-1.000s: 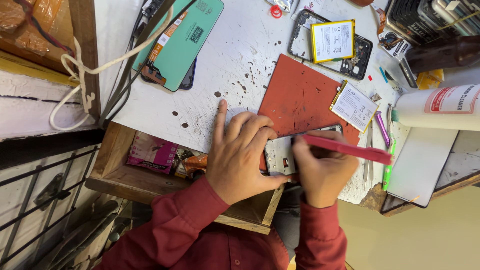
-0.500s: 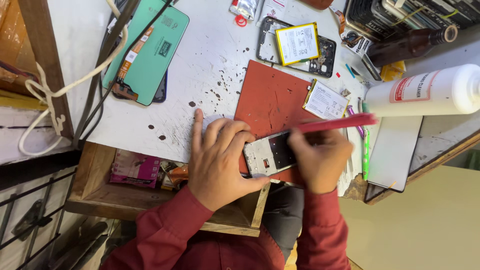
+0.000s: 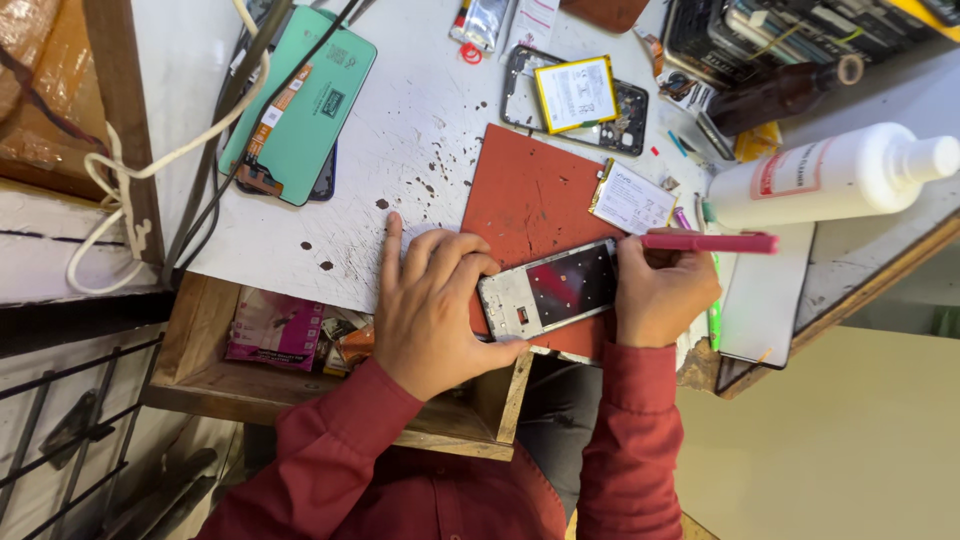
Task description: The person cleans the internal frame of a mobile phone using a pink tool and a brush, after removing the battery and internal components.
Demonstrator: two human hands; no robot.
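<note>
An opened phone frame [image 3: 548, 290], pale metal around a dark inner panel, lies tilted on the near edge of a red work mat [image 3: 530, 205] in the middle of the bench. The left hand [image 3: 432, 305] clasps the frame's left end, thumb under its near edge and fingers curled over the top, with the forefinger stretched out flat on the bench. The right hand [image 3: 660, 295] is closed around a pink pen-shaped tool [image 3: 708, 242], held level just above the frame's right end; whether its tip touches the frame cannot be told. Just beyond the tool a white battery [image 3: 632, 198] rests on the mat's far corner, and further off a second dismantled phone with a yellow-edged battery [image 3: 575, 95] lies on the white worktop [image 3: 420, 110], which is scratched and flecked with dark spots. To the left a green phone back [image 3: 298, 105] sits on the worktop beside a white cord [image 3: 150, 165] and dark cables. At the right a white plastic bottle [image 3: 825, 175] lies on its side above a white rectangular sheet [image 3: 765, 295]. Beneath the bench's near edge an open wooden drawer [image 3: 200, 350] holds pink packets. Both sleeves are dark red, and a pale floor shows at the lower right.
</note>
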